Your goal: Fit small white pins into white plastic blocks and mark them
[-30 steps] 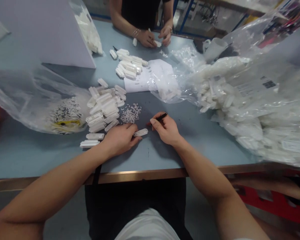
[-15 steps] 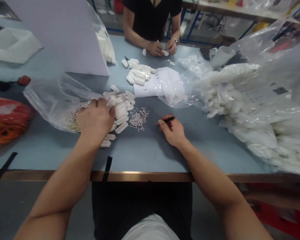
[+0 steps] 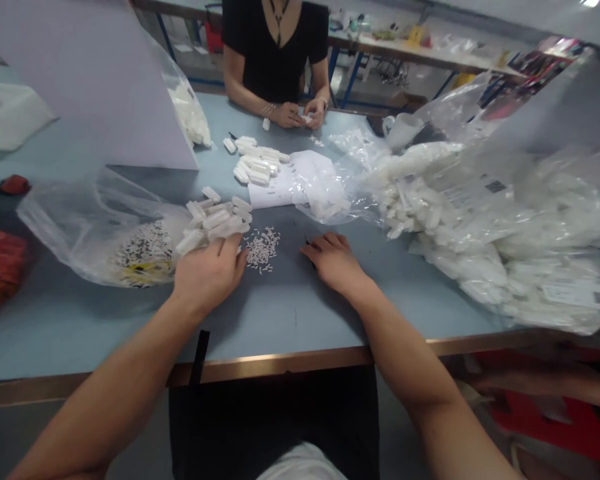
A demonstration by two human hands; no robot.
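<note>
1. left hand (image 3: 207, 277): fingers spread against the white plastic strips (image 3: 215, 221) left of centre; cannot tell if gripping; strips' long axes slant just past the fingertips; this hand nearer;
2. right hand (image 3: 336, 263): fingers curled narrow; black pen (image 3: 307, 241) barely showing;
3. small white pieces (image 3: 261, 249) lie between the hands

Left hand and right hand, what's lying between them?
In the head view, a scatter of tiny white pieces lies between the left hand and the right hand, slightly forward of both.
</note>
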